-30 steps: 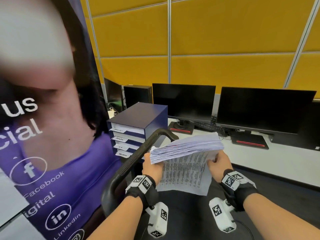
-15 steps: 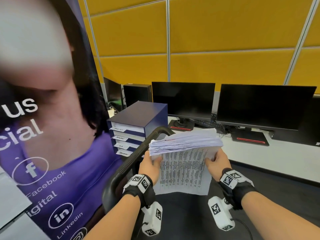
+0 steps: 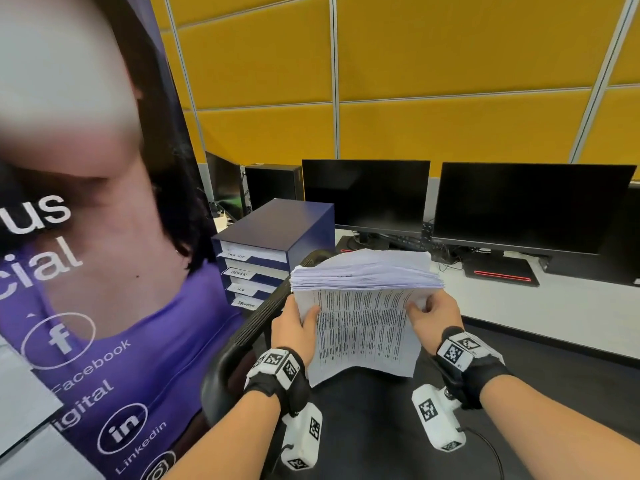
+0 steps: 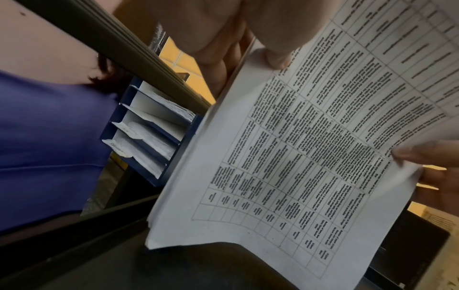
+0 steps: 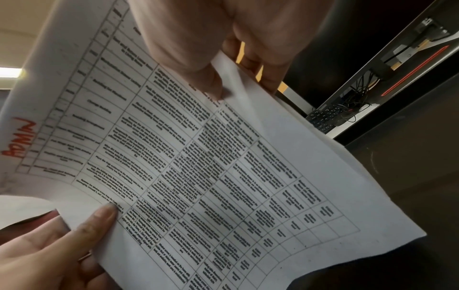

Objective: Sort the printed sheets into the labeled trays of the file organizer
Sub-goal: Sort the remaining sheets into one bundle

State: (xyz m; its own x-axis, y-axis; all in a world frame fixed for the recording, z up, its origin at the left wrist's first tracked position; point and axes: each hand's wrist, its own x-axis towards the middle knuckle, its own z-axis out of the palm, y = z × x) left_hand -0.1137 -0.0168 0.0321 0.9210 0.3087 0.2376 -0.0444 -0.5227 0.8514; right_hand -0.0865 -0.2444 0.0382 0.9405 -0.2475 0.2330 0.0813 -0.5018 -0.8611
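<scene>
I hold a thick stack of printed sheets (image 3: 363, 271) at chest height over a chair. Its front sheet (image 3: 363, 330) hangs down toward me, printed with a text table; the right wrist view shows red handwriting "ADMIN" (image 5: 18, 137) near one edge. My left hand (image 3: 298, 322) grips the stack's left edge, thumb on the front sheet (image 4: 298, 157). My right hand (image 3: 429, 311) pinches the front sheet's (image 5: 198, 166) upper right edge under the stack. The dark blue file organizer (image 3: 273, 237) stands behind and to the left, with several labeled trays (image 4: 149, 133) holding papers.
A black chair armrest (image 3: 259, 320) curves between me and the organizer, above the dark seat (image 3: 363, 427). A tall purple banner (image 3: 86, 306) fills the left. Two dark monitors (image 3: 363, 195) (image 3: 526, 206) stand on the white desk (image 3: 554, 313), with a keyboard (image 5: 325, 117) and cables.
The stack has levelled a little and moved slightly away from me. Both hands keep their hold, and the front sheet still hangs down.
</scene>
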